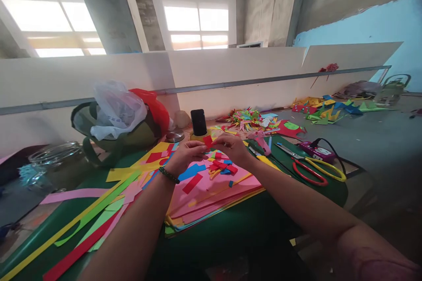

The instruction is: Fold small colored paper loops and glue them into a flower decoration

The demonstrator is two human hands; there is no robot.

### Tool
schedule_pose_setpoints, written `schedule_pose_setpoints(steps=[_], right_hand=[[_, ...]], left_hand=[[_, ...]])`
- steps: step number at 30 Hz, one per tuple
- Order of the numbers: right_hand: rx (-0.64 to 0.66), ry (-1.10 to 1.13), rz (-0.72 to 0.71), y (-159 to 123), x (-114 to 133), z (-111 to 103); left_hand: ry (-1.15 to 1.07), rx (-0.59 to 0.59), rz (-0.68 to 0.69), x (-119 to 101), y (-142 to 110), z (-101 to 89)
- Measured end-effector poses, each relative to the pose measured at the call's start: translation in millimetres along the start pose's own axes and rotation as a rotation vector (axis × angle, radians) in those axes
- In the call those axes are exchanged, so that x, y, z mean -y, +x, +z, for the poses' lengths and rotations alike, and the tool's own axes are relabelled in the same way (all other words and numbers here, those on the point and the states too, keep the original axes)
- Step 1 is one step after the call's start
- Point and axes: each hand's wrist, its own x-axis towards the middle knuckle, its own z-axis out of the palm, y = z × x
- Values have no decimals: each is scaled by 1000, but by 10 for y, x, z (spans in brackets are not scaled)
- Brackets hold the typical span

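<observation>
A small red piece of paper (pixel 207 141) is held up between my two hands, over a stack of coloured paper (pixel 217 199) with pink on top. My left hand (pixel 187 156), a green bead bracelet (pixel 169 175) at its wrist, pinches the paper's left side. On the other side, the fingers of my right hand (pixel 234 147) close on its right edge. Below them lie cut red, blue and yellow paper pieces (pixel 224 167). A red paper rectangle (pixel 192 183) rests near the stack's left part.
Long paper strips (pixel 82 219) spread to the left. A phone (pixel 198 122) stands upright behind my hands. Scissors (pixel 310 164), a pink glue gun (pixel 263 142) and a purple power box (pixel 317 151) lie right. A green bag (pixel 132 134) sits back left; paper scraps (pixel 247 117) are piled behind.
</observation>
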Motion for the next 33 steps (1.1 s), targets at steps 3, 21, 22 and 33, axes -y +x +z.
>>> schedule_pose_setpoints(steps=[3,21,22,33], right_hand=[[-49,137,193,27,-26,5],[23,499,589,52,2,-27],[19,507,596,54,3,-27],[30,556,631,45,-42,-5]], left_hand=[[133,-19,55,17,-17,57],[407,-29,184,69,11,134],[418,-27,189,68,11,139],[480,-27,230,70,0,154]])
